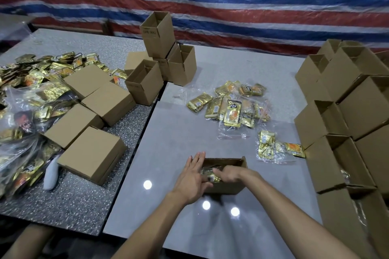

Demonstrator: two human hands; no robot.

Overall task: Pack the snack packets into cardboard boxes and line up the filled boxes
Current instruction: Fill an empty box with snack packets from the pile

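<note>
Resting on grey table (210, 132), lower centre of frame: open cardboard box (227, 188). L hand (192, 176) laid flat at its left side, fingers straight; R hand (230, 174) inside, fingers curled on gold pkts (208, 171).

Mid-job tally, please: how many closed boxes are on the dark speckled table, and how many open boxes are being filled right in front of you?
closed boxes on the speckled table: 4
open box being filled: 1
Total: 5 boxes
</note>
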